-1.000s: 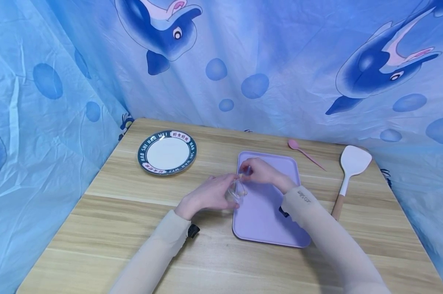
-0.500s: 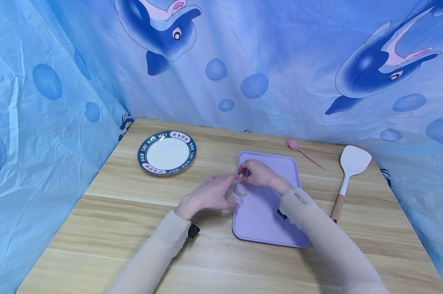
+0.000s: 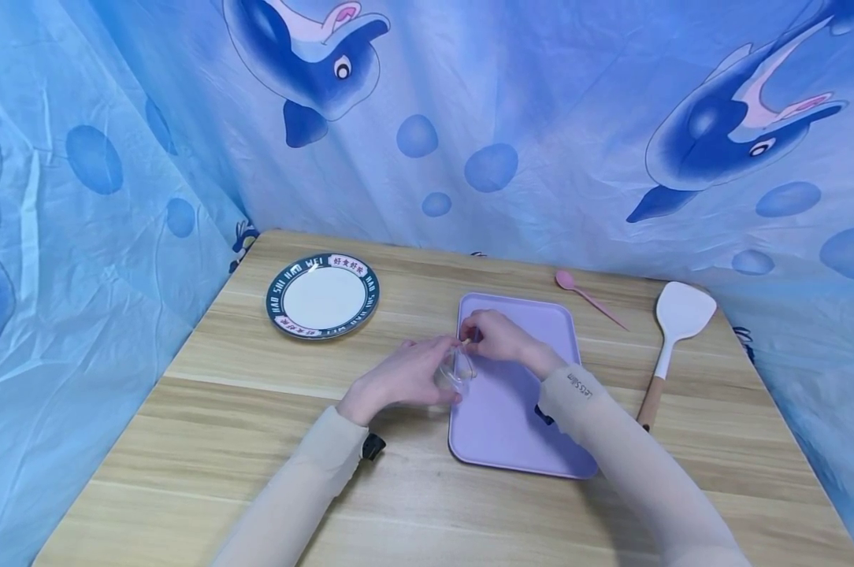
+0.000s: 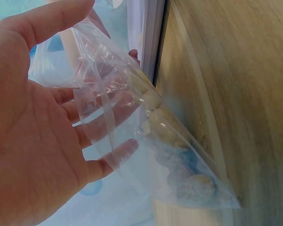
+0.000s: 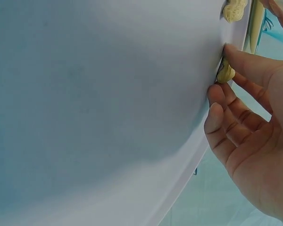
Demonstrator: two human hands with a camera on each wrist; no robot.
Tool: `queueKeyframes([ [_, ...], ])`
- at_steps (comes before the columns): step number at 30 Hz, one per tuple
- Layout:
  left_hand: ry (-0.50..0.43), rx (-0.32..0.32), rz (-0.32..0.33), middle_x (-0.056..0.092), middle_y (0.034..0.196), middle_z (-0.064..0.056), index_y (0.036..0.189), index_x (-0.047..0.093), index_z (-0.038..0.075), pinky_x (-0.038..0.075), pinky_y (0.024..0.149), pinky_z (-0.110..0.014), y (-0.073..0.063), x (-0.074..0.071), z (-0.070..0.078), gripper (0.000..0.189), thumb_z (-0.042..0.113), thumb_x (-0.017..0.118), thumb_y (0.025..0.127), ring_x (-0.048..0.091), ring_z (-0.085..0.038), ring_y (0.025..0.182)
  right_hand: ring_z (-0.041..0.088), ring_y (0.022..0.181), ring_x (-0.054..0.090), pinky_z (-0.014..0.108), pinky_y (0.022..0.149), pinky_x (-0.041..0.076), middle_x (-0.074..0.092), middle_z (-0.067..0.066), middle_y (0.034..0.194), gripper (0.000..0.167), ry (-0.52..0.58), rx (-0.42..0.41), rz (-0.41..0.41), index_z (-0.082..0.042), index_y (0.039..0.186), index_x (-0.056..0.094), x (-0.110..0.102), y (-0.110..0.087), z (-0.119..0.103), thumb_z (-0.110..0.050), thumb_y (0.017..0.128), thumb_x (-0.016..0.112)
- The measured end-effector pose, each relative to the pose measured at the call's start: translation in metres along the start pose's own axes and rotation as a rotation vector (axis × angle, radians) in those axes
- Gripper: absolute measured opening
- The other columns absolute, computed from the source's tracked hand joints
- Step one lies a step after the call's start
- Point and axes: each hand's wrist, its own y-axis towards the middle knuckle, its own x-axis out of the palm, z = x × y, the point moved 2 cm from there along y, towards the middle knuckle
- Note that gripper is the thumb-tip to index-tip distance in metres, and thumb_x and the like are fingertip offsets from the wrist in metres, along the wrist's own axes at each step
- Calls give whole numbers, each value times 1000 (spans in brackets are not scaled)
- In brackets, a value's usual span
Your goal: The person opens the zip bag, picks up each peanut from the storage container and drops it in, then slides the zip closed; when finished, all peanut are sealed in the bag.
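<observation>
My left hand (image 3: 416, 373) holds a clear plastic bag (image 4: 118, 117) over the tray's left edge. Its thumb lies at the bag's upper part, and the other fingers show through the film. Several peanuts (image 4: 165, 125) sit inside the bag, toward its low corner. Just right of the bag, my right hand (image 3: 501, 335) reaches down to the lavender tray (image 3: 501, 429). In the right wrist view its thumb and fingertips pinch a peanut (image 5: 226, 71) at the tray surface. Another peanut (image 5: 234, 10) lies close by on the tray.
A white plate with a dark green rim (image 3: 323, 295) stands at the back left of the wooden table (image 3: 257, 346). Behind the tray lies a small pink spoon (image 3: 565, 279). A white spatula with a wooden handle (image 3: 685, 309) lies to the right. Patterned blue cloth hangs behind.
My right hand has shifted slightly down and left over the tray, its fingers drawing closer together. The left hand and the bag have stayed nearly still.
</observation>
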Motion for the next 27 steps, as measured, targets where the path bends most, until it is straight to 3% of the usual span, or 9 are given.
queueKeyframes([
  [13, -9, 3, 6, 63, 127, 0, 147, 42, 10, 34, 106, -48, -1, 1, -1, 87, 45, 81, 78, 56, -15, 119, 17, 79, 60, 33, 73, 50, 66, -1, 84, 5, 16, -7, -12, -11, 89, 74, -7, -4, 3, -12, 86, 78],
  [27, -16, -14, 4, 64, 125, -2, 148, 41, 10, 34, 106, -47, 0, 0, -2, 87, 43, 81, 78, 57, -14, 116, 13, 75, 59, 31, 68, 50, 64, -5, 83, 5, 27, -46, 31, -9, 90, 71, -40, -18, -11, -13, 92, 72],
])
